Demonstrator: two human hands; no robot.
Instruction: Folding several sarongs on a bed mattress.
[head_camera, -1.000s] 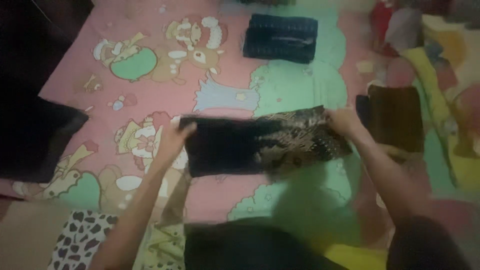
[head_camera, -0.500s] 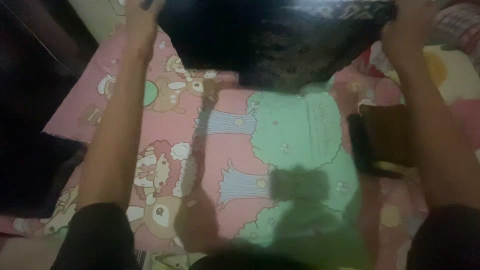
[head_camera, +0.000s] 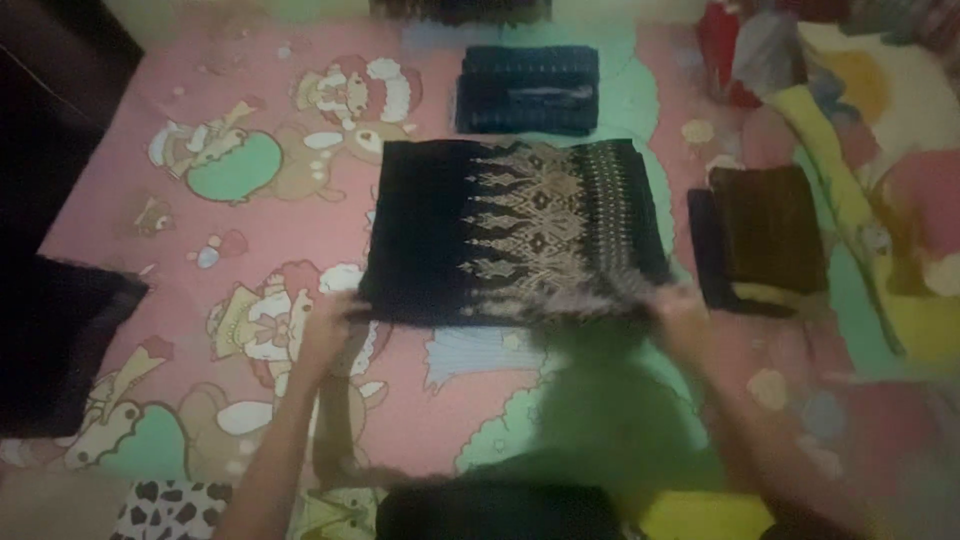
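Motion blur smears the right hand (head_camera: 680, 305) and the near edge of the dark patterned cloth (head_camera: 510, 230); its grip is unreadable.

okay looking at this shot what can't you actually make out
Head view only:
- right hand: motion-blurred at the patterned dark cloth, grip unclear.
- left hand: fingers smeared at the cloth's corner.
- dark fabric at the bottom edge: cut off.
- top dark item: cropped by frame.

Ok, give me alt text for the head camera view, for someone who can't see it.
Two bare hands, left hand and right hand, grip the near corners of a dark patterned cloth spread flat on a pink cartoon sheet. A folded blue cloth lies beyond it, a folded brown cloth to its right.
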